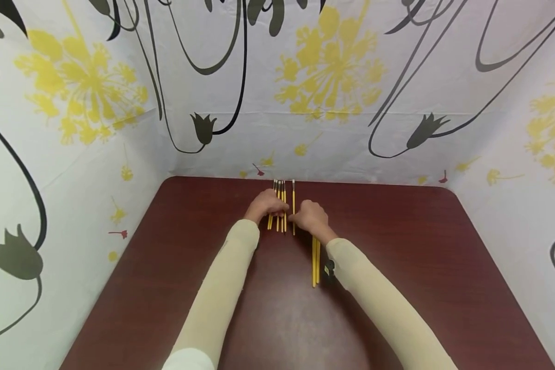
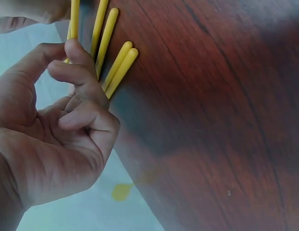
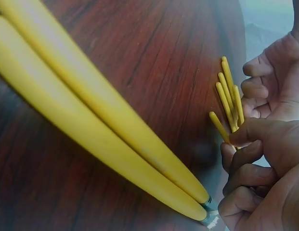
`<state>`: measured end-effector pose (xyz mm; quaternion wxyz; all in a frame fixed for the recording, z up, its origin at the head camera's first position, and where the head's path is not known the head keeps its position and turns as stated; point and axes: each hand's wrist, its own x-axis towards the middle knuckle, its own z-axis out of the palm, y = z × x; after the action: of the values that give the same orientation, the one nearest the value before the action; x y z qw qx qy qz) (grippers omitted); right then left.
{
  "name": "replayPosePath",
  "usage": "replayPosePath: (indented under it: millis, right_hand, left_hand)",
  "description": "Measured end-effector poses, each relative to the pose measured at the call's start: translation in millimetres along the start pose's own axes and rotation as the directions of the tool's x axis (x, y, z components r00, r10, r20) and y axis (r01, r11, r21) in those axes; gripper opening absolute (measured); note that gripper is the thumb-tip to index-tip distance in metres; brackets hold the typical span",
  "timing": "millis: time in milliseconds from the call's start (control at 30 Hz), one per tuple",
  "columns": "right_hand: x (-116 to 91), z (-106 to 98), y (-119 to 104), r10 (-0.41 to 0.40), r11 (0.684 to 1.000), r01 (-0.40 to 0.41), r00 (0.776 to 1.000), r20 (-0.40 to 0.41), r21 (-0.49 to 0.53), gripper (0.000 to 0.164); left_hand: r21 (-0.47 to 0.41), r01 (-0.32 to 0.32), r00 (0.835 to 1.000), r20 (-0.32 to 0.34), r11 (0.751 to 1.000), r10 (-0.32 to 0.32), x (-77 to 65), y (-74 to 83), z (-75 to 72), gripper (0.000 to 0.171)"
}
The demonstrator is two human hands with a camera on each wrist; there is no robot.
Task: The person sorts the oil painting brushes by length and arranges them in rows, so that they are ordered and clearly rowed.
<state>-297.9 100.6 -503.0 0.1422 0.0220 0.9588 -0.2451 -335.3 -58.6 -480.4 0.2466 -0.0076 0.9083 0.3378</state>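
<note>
Several yellow-handled paintbrushes [image 1: 278, 223] lie side by side near the table's far edge, tips pointing away. My left hand [image 1: 269, 203] is over this row; in the left wrist view its thumb and index finger pinch one yellow handle [image 2: 74, 19]. Just right of the row, my right hand [image 1: 311, 217] pinches a separate paintbrush [image 1: 293, 200] between thumb and finger, its handle [image 3: 219, 127] showing in the right wrist view. Two longer yellow paintbrushes [image 1: 315, 262] lie together below the right wrist, large in the right wrist view; the hand and forearm partly cover them.
The dark red wooden table [image 1: 398, 246] has rounded far corners. White cloth [image 1: 277, 139] with yellow and grey flower prints hangs behind it and along both sides. A small dark object [image 1: 329, 267] sits at the right sleeve.
</note>
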Motion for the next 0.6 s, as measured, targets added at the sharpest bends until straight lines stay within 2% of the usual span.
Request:
replayPosePath:
  millis: [133, 433, 600]
  right_hand:
    - [1.7, 0.7, -3.0, 0.01, 1.0, -0.01, 1.0, -0.006, -0.008, 0.044]
    - [2.5, 1.2, -10.9, 0.001, 0.999, 0.0, 1.0, 0.018, -0.052, 0.042]
    - [3.6, 1.9, -15.1, 0.0, 0.998, 0.001, 1.0, 0.022, -0.069, 0.042]
  left_hand:
    - [0.018, 0.002, 1.0, 0.015, 1.0, -0.002, 3.3, 2.0, 0.3, 0.026]
    - [0.103, 0.084, 0.996, 0.014, 0.991, -0.086, 17.6, 5.7, 2.5, 0.027]
    - [0.101, 0.094, 0.995, 0.012, 0.99, -0.095, 19.3, 5.1, 2.5, 0.03]
